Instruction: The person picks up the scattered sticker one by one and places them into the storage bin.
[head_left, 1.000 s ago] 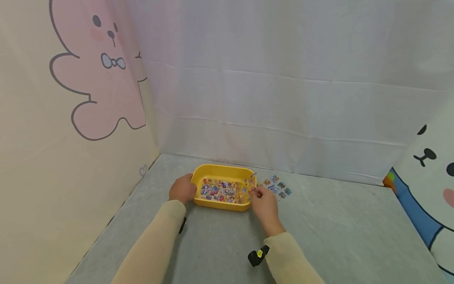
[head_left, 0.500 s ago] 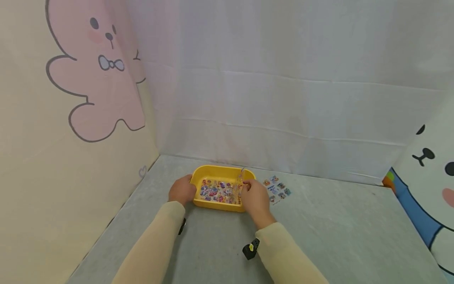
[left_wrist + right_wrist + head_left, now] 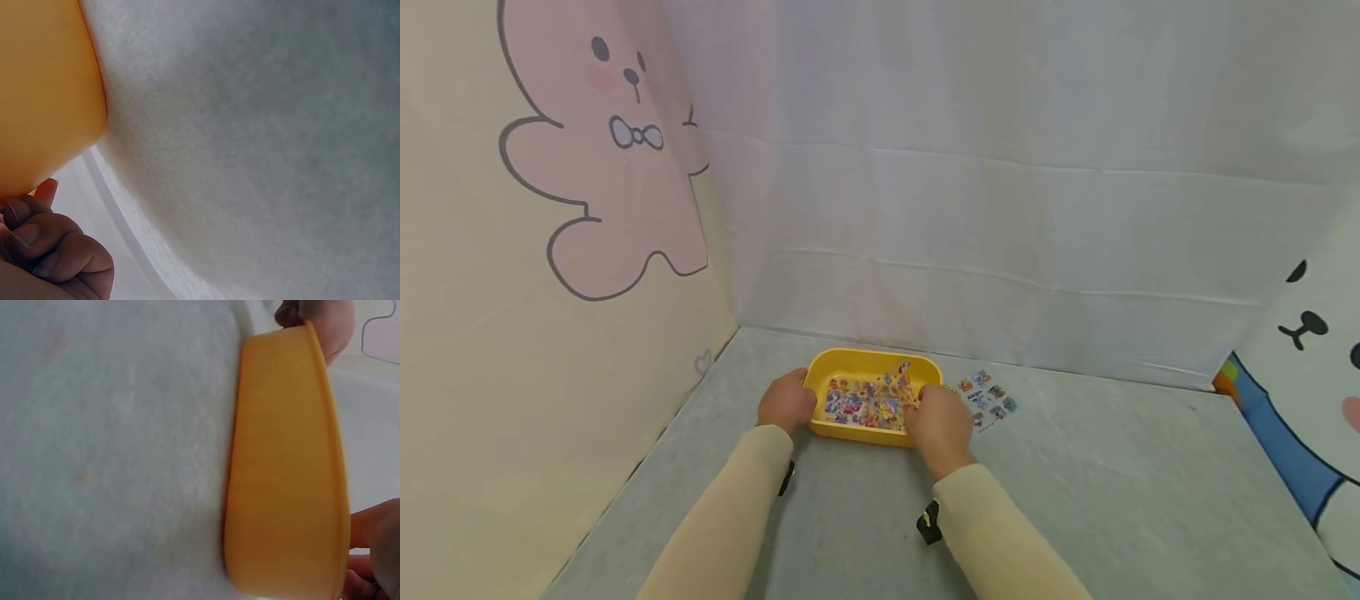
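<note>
A yellow plastic tray (image 3: 863, 436) stands on the grey table, its floor covered with colourful stickers (image 3: 848, 404). My left hand (image 3: 787, 402) grips the tray's left end; in the left wrist view that hand's fingers (image 3: 53, 234) are curled against the tray wall (image 3: 44, 81). At the right end, my right hand (image 3: 942, 423) pinches a clear sticker sheet (image 3: 902, 379) that leans up inside the tray. The right wrist view shows the tray's side wall (image 3: 284, 462), with the right hand (image 3: 378, 544) partly behind the rim; the sheet is hidden there.
Another sticker sheet (image 3: 987, 397) lies flat on the table (image 3: 1120, 475) just right of the tray. A white curtain (image 3: 985, 208) hangs behind, and a cream wall with a pink cartoon animal (image 3: 617, 175) rises at the left.
My right hand has moved left and inward from the tray's right edge with the clear sheet, which has tipped lower into the tray. My left hand has stayed on the left end.
</note>
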`<state>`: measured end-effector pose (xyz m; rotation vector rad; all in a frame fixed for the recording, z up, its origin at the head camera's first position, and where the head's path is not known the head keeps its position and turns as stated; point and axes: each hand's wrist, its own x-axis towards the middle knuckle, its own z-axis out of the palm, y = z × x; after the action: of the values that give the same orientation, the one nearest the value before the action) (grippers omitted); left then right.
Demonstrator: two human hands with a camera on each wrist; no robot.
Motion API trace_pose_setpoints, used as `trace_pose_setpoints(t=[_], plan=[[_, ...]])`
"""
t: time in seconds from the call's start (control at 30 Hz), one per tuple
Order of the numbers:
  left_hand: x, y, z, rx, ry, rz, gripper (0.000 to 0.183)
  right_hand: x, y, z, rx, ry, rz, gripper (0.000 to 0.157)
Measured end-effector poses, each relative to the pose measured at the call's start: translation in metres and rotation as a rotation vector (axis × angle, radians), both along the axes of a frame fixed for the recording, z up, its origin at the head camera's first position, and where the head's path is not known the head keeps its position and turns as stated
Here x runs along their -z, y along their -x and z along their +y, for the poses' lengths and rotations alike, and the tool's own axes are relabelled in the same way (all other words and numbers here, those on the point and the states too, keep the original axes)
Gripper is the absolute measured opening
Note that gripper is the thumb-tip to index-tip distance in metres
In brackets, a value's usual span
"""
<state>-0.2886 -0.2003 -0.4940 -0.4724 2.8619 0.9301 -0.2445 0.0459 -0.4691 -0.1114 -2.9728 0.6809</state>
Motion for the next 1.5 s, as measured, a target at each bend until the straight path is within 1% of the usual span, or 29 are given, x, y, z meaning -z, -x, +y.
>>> trace_pose_setpoints(t=[0.07, 0.13, 0.3, 0.5, 0.67, 0.83, 1.0, 1.17, 1.37, 1.5], plan=[[0.001, 0.001, 0.0, -0.003, -0.001, 0.0, 0.057, 0.003, 0.002, 0.003, -0.012, -0.048, 0.019, 0.022], [0.001, 0.002, -0.001, -0.002, 0.0, 0.004, 0.057, 0.006, 0.004, 0.005, -0.021, -0.06, 0.031, 0.023], [0.001, 0.003, -0.004, 0.003, 0.007, 0.009, 0.057, 0.007, 0.007, 0.008, -0.013, -0.025, 0.023, 0.027], [0.002, 0.002, -0.006, 0.003, 0.013, 0.007, 0.057, 0.006, 0.008, 0.013, -0.006, 0.001, 0.045, 0.024], [0.002, 0.002, -0.009, -0.007, 0.008, 0.017, 0.057, 0.008, 0.014, 0.018, -0.03, 0.026, 0.051, 0.031], [0.002, 0.001, -0.009, -0.014, 0.007, 0.02, 0.057, 0.006, 0.021, 0.026, -0.063, 0.038, 0.049, 0.036], [0.002, -0.001, -0.009, -0.016, 0.001, 0.016, 0.056, 0.002, 0.032, 0.042, -0.07, 0.01, 0.054, 0.035], [0.001, -0.003, -0.008, -0.011, -0.003, 0.006, 0.056, 0.002, 0.045, 0.064, -0.07, -0.049, 0.028, 0.032], [-0.001, -0.002, -0.004, -0.022, 0.008, 0.003, 0.056, 0.01, 0.063, 0.089, -0.151, -0.146, 0.03, 0.028], [-0.002, -0.002, 0.001, -0.005, 0.013, -0.001, 0.057, 0.012, 0.068, 0.103, -0.219, -0.182, 0.027, 0.033]])
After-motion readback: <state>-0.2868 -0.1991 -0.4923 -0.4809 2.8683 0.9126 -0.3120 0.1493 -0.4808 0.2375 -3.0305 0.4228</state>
